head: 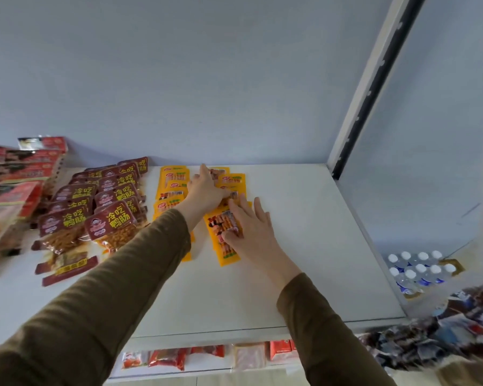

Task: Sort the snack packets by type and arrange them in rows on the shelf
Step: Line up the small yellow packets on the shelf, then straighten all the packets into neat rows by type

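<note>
Several yellow snack packets point(170, 188) lie in two rows on the white shelf point(304, 246). My left hand point(205, 190) reaches to the back of the right-hand row and lies flat on the yellow packets there. My right hand point(250, 229) presses its straight fingers on the nearest yellow packet point(221, 232) of that row, at its right edge. Dark red packets point(112, 218) with yellow lettering lie in overlapping rows to the left of the yellow ones.
Red boxed packets point(17, 174) are stacked at the far left. A white upright post point(374, 79) bounds the shelf on the right. Water bottles point(418, 270) stand on the floor beyond. A lower shelf holds red packets point(168, 358). A patterned bag point(444, 330) sits at lower right.
</note>
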Available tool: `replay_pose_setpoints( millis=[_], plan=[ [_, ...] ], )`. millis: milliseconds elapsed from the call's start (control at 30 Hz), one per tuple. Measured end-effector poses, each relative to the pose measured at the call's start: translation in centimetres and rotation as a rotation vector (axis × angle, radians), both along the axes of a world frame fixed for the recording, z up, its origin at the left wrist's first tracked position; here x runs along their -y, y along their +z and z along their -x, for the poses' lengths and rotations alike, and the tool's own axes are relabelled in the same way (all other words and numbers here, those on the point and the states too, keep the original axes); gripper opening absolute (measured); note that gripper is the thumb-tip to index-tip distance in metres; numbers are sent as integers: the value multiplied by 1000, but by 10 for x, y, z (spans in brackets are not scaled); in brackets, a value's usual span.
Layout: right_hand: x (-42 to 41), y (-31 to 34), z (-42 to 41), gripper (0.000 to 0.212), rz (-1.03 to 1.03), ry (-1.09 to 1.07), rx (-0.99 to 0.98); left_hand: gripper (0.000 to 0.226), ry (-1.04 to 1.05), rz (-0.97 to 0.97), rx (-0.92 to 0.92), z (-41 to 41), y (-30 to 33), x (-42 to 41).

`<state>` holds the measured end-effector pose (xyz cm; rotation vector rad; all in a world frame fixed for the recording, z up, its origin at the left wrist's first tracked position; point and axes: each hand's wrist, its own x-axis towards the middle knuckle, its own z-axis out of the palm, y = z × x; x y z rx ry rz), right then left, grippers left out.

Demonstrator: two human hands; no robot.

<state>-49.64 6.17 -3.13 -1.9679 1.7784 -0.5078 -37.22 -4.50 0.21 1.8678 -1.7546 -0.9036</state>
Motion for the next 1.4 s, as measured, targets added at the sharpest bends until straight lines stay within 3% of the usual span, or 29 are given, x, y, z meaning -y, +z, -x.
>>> replay_pose_setpoints(
  millis=[100, 333, 633, 967, 1400],
  plan=[
    [-10, 5, 0, 73, 12, -42, 55, 91, -78, -13, 108, 3, 6, -11],
    [-14, 40, 10, 43, 217, -151, 196, 66, -185, 238, -26, -16, 37, -46],
    [-23, 58, -25, 37, 359, -104, 155, 49, -116, 420, 224, -89, 44, -106],
    [-64, 82, -168, 38, 457, 57, 30, 48, -12, 517, 315, -246, 58, -184],
    [-135, 81, -367, 38, 457, 99, 15, 46, 15, 547, 232, -439, 47, -255]
  ],
)
